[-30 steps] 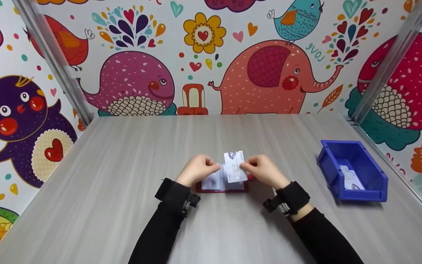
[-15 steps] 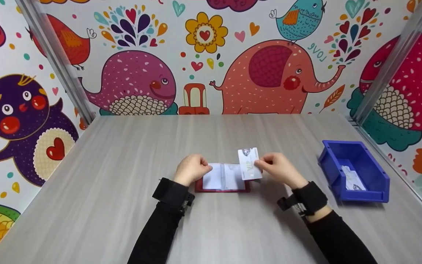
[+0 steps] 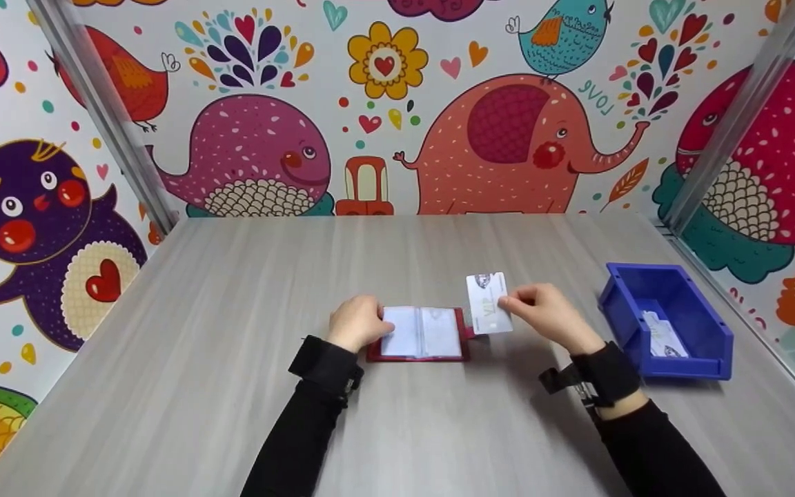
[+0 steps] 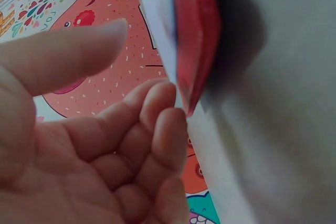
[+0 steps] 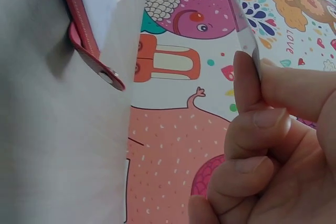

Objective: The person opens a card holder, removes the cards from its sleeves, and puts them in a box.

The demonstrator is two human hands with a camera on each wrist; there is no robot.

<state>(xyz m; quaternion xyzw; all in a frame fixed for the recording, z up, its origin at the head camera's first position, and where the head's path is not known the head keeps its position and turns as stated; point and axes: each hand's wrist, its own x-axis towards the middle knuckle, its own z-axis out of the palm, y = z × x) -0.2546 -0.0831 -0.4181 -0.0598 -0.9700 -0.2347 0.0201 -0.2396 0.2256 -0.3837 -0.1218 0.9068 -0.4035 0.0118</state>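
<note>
A red card holder [image 3: 419,359] lies spread out on the table, its clear plastic sleeves facing up. At its left edge is my left hand [image 3: 357,323]. In the left wrist view the thumb [image 4: 100,45] stands apart from the holder's red cover [image 4: 197,40], and the curled fingertips are at its corner, seemingly touching it. My right hand [image 3: 546,314] pinches a white VIP card [image 3: 488,310] between thumb and fingers, raised to the right of the holder. In the right wrist view the card [image 5: 244,30] appears edge-on, and the holder's snap strap [image 5: 97,66] sticks out.
A blue bin [image 3: 698,310] stands at the right of the table, with white cards [image 3: 663,337] inside. Patterned walls with cartoon animals rise behind and at both sides of the table [image 3: 232,310].
My right hand has carried the card rightward, off the holder's right page and past its edge. My left hand has shifted slightly left and down to the holder's left edge.
</note>
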